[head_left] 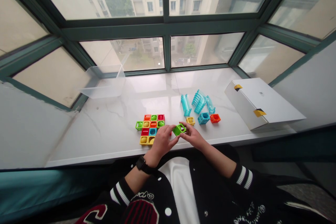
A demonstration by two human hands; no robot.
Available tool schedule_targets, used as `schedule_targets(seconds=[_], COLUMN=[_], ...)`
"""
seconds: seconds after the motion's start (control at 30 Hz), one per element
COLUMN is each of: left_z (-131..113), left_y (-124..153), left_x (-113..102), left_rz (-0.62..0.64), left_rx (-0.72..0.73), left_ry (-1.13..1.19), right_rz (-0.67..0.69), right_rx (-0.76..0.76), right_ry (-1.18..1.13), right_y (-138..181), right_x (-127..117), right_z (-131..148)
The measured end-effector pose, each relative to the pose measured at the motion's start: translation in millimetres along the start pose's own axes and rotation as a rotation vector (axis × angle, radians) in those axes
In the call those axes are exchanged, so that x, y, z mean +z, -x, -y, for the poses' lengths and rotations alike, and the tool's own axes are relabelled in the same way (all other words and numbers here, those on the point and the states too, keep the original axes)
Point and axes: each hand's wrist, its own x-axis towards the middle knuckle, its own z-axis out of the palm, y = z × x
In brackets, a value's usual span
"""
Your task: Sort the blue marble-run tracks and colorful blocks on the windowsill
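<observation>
A green square block point(179, 129) is pinched between both my hands just above the white sill. My left hand point(162, 141) grips its left side, and my right hand point(191, 135) grips its right side. Directly left of the hands lies a flat cluster of joined coloured blocks point(150, 128) in red, orange, green, yellow and blue. Loose yellow point(190, 121), teal point(203, 118) and orange point(215, 118) blocks sit to the right. Behind them lie clear teal curved track pieces point(198, 101).
A clear plastic bin point(104, 83) stands at the back left of the white marble window sill point(110, 126). A white cardboard box point(259, 103) with yellow tape lies at the right. Windows enclose the back and sides.
</observation>
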Motion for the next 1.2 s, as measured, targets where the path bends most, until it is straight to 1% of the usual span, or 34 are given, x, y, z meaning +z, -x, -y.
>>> schedule_targets(seconds=[0.13, 0.23, 0.33, 0.4, 0.5, 0.63, 0.83, 1.1, 1.2], left_z=[0.0, 10.0, 29.8, 45.2, 63.9, 74.3, 77.1, 78.2, 77.5], left_y=[-0.2, 1.1, 3.5, 5.8, 10.4, 15.6, 16.1, 16.0, 15.5], left_x=[-2.9, -7.8, -13.7, -16.6, -16.5, -9.8, -6.4, -6.9, -7.0], left_rz=[0.044, 0.039, -0.014, -0.043, -0.086, -0.130, -0.123, -0.122, -0.118], left_rx=[0.019, -0.004, -0.051, -0.078, -0.130, -0.188, -0.178, -0.179, -0.173], left_ry=[0.010, -0.029, -0.082, -0.127, -0.215, -0.290, -0.289, -0.295, -0.302], right_rz=[-0.003, -0.046, -0.110, -0.146, -0.179, -0.188, -0.135, -0.120, -0.103], right_rx=[0.025, 0.034, 0.031, 0.022, -0.003, -0.048, -0.023, -0.106, -0.096], right_ry=[-0.021, 0.070, 0.222, 0.383, 0.613, 0.760, 0.853, 0.815, 0.801], right_y=[0.4, 7.2, 19.4, 28.1, 37.4, 39.1, 34.1, 34.5, 34.4], right_x=[-10.1, -31.0, -58.9, -75.3, -88.9, -86.7, -73.2, -73.6, -74.3], right_z=[-0.4, -1.5, -3.7, -5.9, -11.3, -20.9, -27.0, -20.0, -20.3])
